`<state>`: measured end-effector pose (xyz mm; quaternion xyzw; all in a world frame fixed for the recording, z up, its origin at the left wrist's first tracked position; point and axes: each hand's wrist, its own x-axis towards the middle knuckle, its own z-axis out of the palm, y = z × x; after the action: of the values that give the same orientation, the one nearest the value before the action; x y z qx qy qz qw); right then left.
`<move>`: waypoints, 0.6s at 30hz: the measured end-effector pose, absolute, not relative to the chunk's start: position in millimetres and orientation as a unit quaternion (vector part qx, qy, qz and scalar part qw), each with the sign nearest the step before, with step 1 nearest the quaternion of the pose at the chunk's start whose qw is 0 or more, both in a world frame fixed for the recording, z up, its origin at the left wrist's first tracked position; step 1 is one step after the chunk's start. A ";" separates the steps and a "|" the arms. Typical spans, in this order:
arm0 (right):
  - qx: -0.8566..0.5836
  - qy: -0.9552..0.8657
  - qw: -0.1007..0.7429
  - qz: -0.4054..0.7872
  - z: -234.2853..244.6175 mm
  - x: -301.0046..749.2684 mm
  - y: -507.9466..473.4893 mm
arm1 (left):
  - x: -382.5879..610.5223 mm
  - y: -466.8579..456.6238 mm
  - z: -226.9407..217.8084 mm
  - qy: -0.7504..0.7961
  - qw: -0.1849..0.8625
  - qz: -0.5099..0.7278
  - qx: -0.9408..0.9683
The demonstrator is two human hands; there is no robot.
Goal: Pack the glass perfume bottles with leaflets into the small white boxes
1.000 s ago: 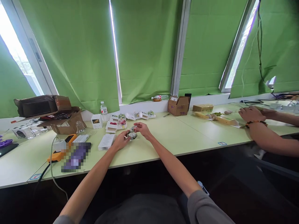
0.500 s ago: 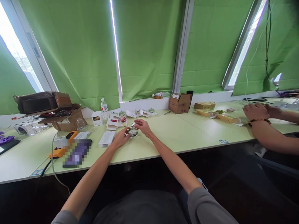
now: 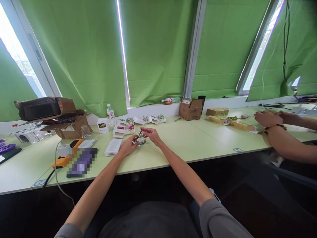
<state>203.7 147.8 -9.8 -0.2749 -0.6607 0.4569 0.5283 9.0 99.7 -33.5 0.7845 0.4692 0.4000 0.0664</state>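
My left hand (image 3: 129,145) is closed around the side of a small round, clear glass bottle (image 3: 141,141) just above the table. My right hand (image 3: 151,135) pinches a shiny silver cap (image 3: 140,132) at the top of the bottle. Whether the cap is seated on the neck or only touching it, I cannot tell. By my left wrist lies a closed white box (image 3: 114,147) with a barcode. Behind my hands are opened white cartons (image 3: 119,131) and a similar round bottle (image 3: 129,126) with a pink pattern.
A water bottle (image 3: 110,115) and a white carton (image 3: 103,125) stand at the back. Left are cardboard boxes (image 3: 70,127), an orange device (image 3: 61,162) with cables and a blurred dark object (image 3: 81,162). A brown box (image 3: 190,109) stands right. A co-worker's hands (image 3: 269,119) work far right.
My right hand has shifted slightly, and the silver cap has turned from tilted to more upright at the bottle's top. The left hand has barely moved. The co-worker's hands moved a little left.
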 end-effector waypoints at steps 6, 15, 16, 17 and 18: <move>-0.280 -0.668 0.513 0.461 -8.8 204.0 147.8 | 9.1 100.5 -34.3 0.472 0.067 0.397 0.785; -0.282 -0.677 0.499 0.463 -8.7 203.2 147.0 | 5.9 103.1 -36.2 0.456 0.052 0.378 0.804; -0.281 -0.676 0.499 0.463 -8.7 203.2 147.0 | 5.8 103.5 -36.7 0.457 0.051 0.376 0.805; -0.282 -0.676 0.498 0.463 -8.5 203.2 147.0 | 5.8 103.9 -37.1 0.457 0.050 0.374 0.805; -0.284 -0.676 0.497 0.464 -8.4 203.2 146.8 | 5.8 104.1 -37.6 0.458 0.049 0.374 0.805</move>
<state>203.2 146.8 -8.4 -0.2841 -0.6762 0.4635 0.4972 5.8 104.1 -37.6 0.8049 0.4580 0.3742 0.0489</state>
